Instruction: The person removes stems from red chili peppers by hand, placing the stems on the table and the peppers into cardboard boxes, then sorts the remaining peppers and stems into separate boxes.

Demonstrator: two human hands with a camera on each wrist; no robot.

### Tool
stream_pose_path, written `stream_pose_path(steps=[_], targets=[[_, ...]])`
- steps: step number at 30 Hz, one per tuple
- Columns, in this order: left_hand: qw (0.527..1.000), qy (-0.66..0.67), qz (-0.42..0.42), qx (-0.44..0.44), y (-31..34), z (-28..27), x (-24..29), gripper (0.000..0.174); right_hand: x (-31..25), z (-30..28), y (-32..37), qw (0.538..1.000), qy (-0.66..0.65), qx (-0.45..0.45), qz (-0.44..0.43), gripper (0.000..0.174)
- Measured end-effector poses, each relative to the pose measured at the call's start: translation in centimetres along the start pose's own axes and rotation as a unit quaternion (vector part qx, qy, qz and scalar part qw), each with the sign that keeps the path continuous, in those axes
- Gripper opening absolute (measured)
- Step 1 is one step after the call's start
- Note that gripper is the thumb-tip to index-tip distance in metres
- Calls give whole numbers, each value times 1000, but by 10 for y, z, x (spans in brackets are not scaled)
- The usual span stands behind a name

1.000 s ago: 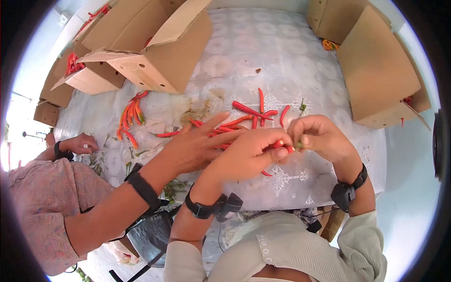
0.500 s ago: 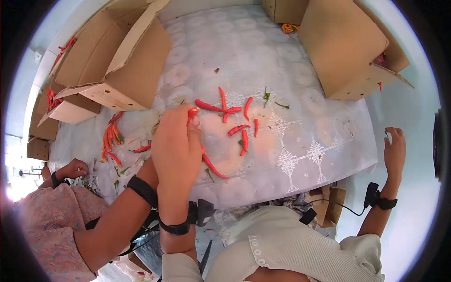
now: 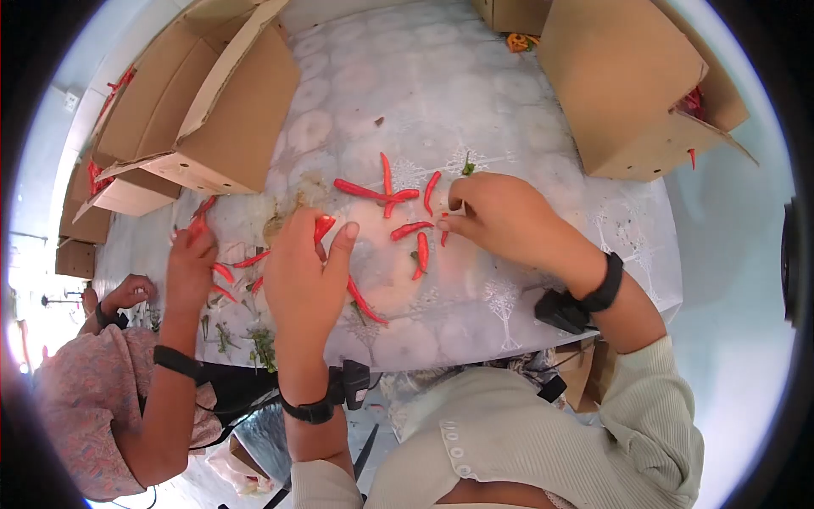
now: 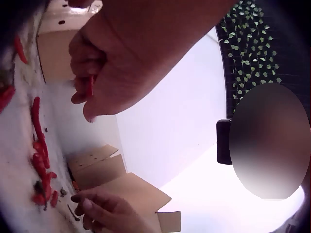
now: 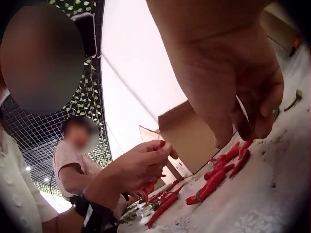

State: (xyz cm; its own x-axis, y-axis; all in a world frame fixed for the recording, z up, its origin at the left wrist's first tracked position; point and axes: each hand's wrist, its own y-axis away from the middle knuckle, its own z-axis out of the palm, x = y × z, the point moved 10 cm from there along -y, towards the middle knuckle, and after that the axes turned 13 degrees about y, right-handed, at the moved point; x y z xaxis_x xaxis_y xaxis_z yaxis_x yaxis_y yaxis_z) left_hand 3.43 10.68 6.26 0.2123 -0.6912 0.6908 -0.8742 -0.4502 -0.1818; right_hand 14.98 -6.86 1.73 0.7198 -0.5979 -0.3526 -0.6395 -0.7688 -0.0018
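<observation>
The left hand (image 3: pixel 305 280) curls round red chillies; one chilli's end (image 3: pixel 324 226) shows by its thumb in the head view, and a red piece (image 4: pixel 90 85) shows between its fingers in the left wrist view. Over the table, the right hand (image 3: pixel 521 222) has thumb and fingertips round a small red chilli (image 3: pixel 444 238) still lying there; the right wrist view shows this hand (image 5: pixel 228 82) reaching down to it. Several loose red chillies lie between the hands, among them a long one (image 3: pixel 359 190) crossing a thinner one (image 3: pixel 387 168) and a short one (image 3: pixel 421 254).
Cardboard boxes (image 3: pixel 242 119) with chillies stand at the left, and another box (image 3: pixel 623 85) at the right back. Green stems (image 3: pixel 261 346) lie near the front edge. At the left, another person's hand (image 3: pixel 191 263) is on a chilli pile (image 3: pixel 222 273).
The right hand has come in from beyond the table's right side to the small chilli. The left hand stays near its place, holding chillies. The other person's arm has moved left to the pile.
</observation>
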Motion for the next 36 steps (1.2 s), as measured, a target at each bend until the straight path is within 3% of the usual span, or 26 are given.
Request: stream_pose_path(steps=[3, 6, 9, 13, 17, 20, 23, 26, 28, 30, 32, 36], targets=[[994, -98, -22, -32, 6, 8, -20, 43, -8, 20, -16, 998, 59, -23, 11, 22], [988, -124, -57, -78, 18, 24, -43, 44, -16, 26, -19, 998, 13, -11, -54, 19], [981, -81, -142, -101, 21, 21, -57, 36, -13, 20, -22, 997, -53, -8, -54, 15], [991, -101, -81, -38, 14, -8, -75, 25, 1, -22, -37, 992, -37, 111, -39, 8], [980, -177, -2, 84, -4, -72, -95, 24, 12, -21, -52, 995, -37, 94, -28, 10], [959, -260, -57, 99, -25, -110, -130, 27, 6, -16, -58, 996, -21, 69, -61, 14], [940, -316, -107, 64, -32, -117, -133, 34, 3, -5, -62, 995, -12, 33, -95, 19], [945, -309, 76, 70, -22, -85, -76, 40, -3, 7, -61, 991, -36, -25, -123, 21], [985, -151, 83, 14, -24, -53, -51, 40, -3, 10, -60, 992, -26, -40, -115, 23], [985, -31, 157, -62, -25, -11, -21, 38, -3, 7, -58, 990, -33, -4, -136, 21], [974, 11, 190, -122, -32, 23, 6, 41, 1, 4, -55, 990, -81, -1, -115, 19], [969, -3, 153, -195, -41, 67, 18, 38, 19, 5, -43, 953, -299, -46, 4, 17]])
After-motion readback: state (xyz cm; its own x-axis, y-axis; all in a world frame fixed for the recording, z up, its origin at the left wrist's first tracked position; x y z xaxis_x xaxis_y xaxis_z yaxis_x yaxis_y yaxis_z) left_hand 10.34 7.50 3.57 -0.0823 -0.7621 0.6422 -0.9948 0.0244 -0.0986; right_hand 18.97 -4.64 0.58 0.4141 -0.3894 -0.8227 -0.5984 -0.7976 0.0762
